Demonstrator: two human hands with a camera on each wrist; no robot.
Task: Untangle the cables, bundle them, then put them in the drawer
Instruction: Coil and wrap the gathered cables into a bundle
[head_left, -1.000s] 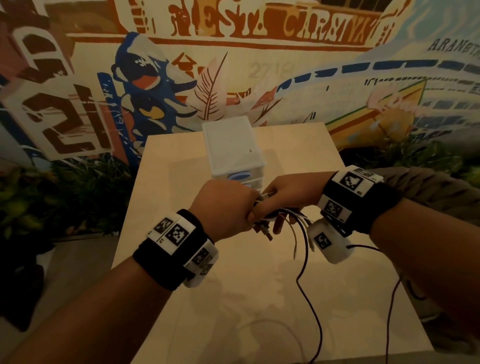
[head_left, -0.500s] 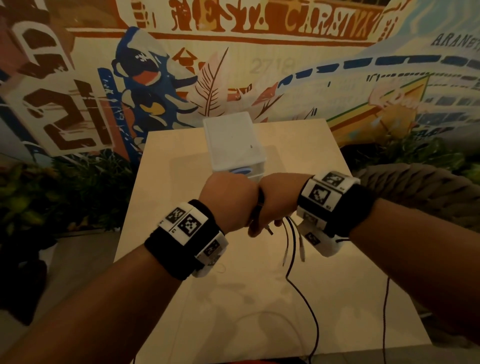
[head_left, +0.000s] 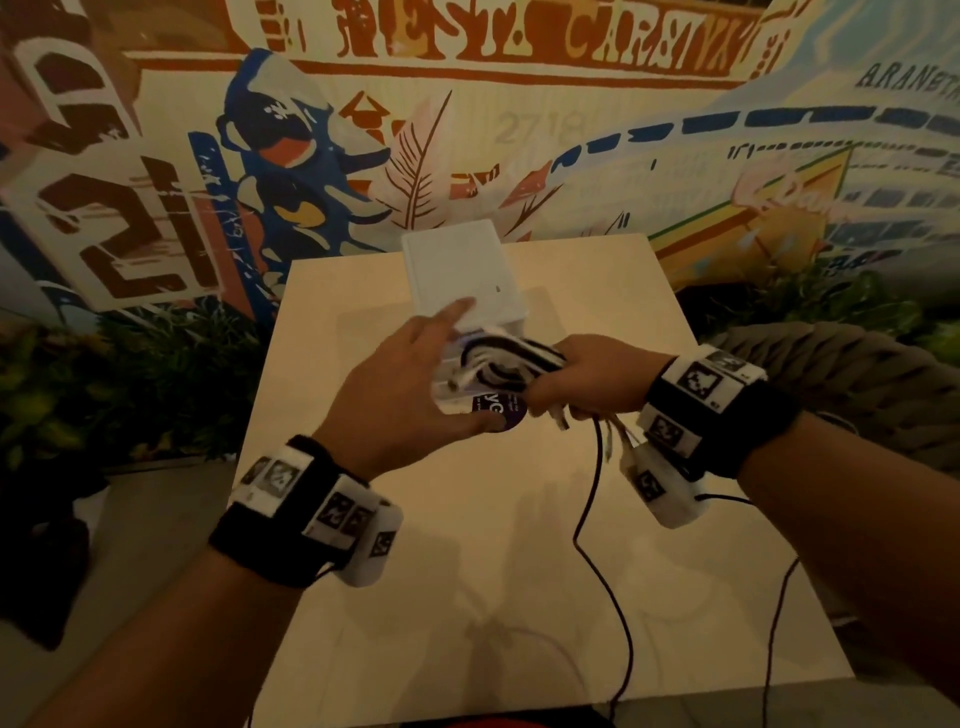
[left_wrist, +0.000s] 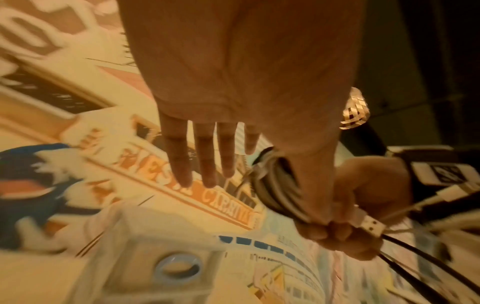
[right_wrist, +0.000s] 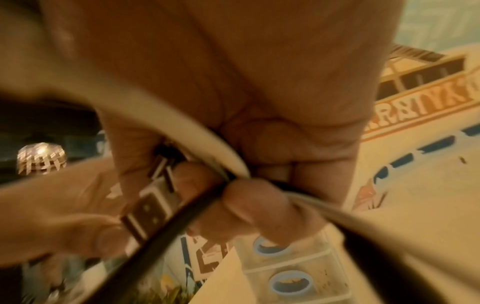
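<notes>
Now the left hand (head_left: 400, 395) has let go and spread, fingers straight beside the coiled cable bundle (head_left: 501, 364), where both fists were pressed together half a second ago. The right hand (head_left: 587, 382) alone grips the bundle, just before the white drawer unit (head_left: 462, 270) on the desk (head_left: 519, 545). Bundling looks done; a drawer must open next.

Coiled black-and-white cables (head_left: 501, 358) (ends dangling) held above the table, before the white drawer unit (head_left: 462, 270)
</notes>
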